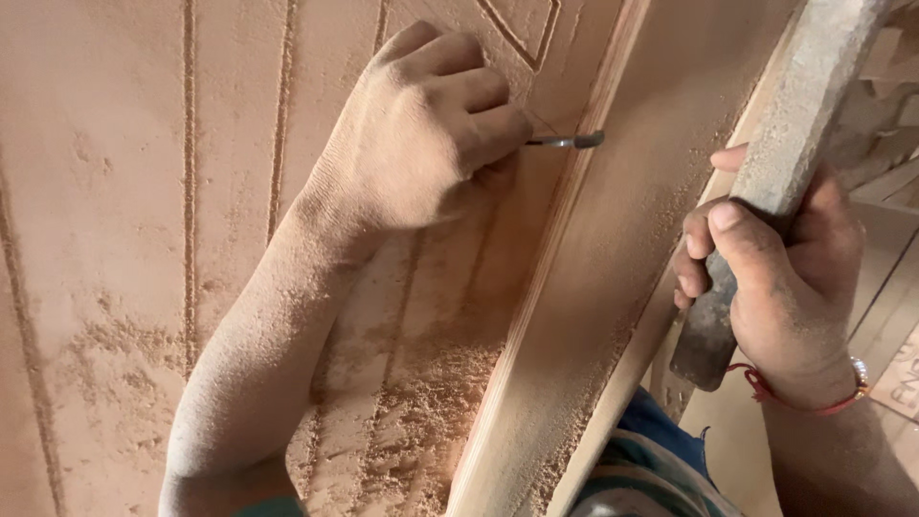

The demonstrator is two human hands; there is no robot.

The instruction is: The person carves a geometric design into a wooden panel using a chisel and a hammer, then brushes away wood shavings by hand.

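My left hand (426,124), coated in sawdust, is closed around a thin metal chisel (567,141) whose tip pokes out to the right, resting on a carved wooden panel (124,191). My right hand (780,278), with a red thread and a bracelet at the wrist, grips a long worn wooden mallet (799,105) held off the panel's right edge. The mallet's upper end rises toward the top right, apart from the chisel.
The panel carries long carved grooves (189,172) and a raised moulded border (574,316) running diagonally. Loose sawdust and shavings (421,412) lie over the lower part. Wood pieces (885,124) and a floor show at the far right.
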